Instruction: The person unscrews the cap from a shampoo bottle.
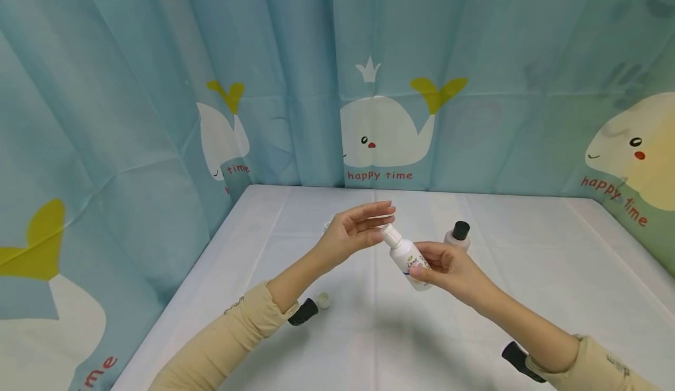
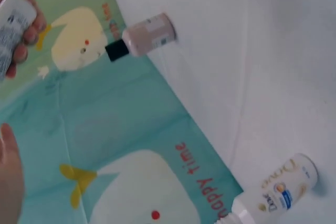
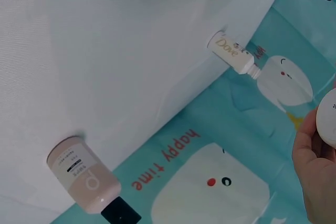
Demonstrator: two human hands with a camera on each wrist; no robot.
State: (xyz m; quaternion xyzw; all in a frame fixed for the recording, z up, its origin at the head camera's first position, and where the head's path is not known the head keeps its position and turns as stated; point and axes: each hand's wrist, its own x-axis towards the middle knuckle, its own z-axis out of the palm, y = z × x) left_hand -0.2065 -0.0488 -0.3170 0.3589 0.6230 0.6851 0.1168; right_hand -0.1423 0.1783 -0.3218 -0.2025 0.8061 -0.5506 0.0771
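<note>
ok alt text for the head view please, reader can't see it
A person's right hand holds a small white bottle tilted above a white table, while the open left hand touches its cap. A pink bottle with a black cap stands behind, before a blue whale-print curtain.

Open tabletop point(image 1: 527, 274) right and front; pink bottle point(image 1: 457, 235) stands behind the hands; small cap point(image 1: 323, 300) near left.

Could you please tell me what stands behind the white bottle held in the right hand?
A pink bottle with a black cap stands on the table behind the white bottle; its lower part is hidden by the right hand.
</note>
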